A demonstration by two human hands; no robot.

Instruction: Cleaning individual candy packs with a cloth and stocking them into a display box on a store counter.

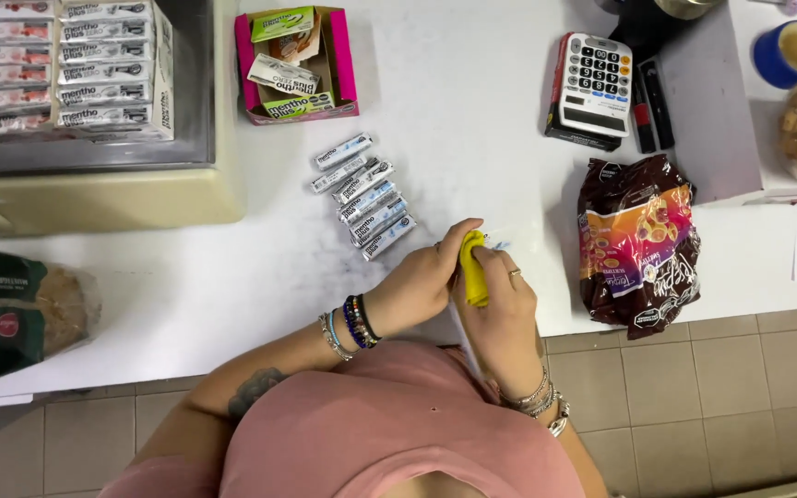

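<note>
Head view, looking straight down. White bench [472, 120] fills most of the frame, tiled floor along the near edge.

Far left: grey display tray [85, 152] with white candy packs stacked in rows. Near left: green-wrapped bread loaf [11, 314]. Right of centre: brown snack bag [638, 242] lying flat, just right of the hands. Far centre: pink carton [339, 60], open, only a few sticks left inside. Far right: calculator [594, 81] with two markers beside it, blue cup [791, 51] and a clear tub of snacks at the edge.

Centre: row of candy sticks [362, 198], about seven, laid side by side in a diagonal line between the carton and the hands. My read: that row is the handled batch, and what sits in the carton is what remains.

Yellow tool [473, 267] sits at the near bench edge, upright-ish, held between both hands; a blue-white tip shows at its far end, too small to identify. Left hand [422, 281]: grip closed around the tool's far end. Right hand [500, 304]: grip closed on its near part. Nothing else is in either hand.
</note>
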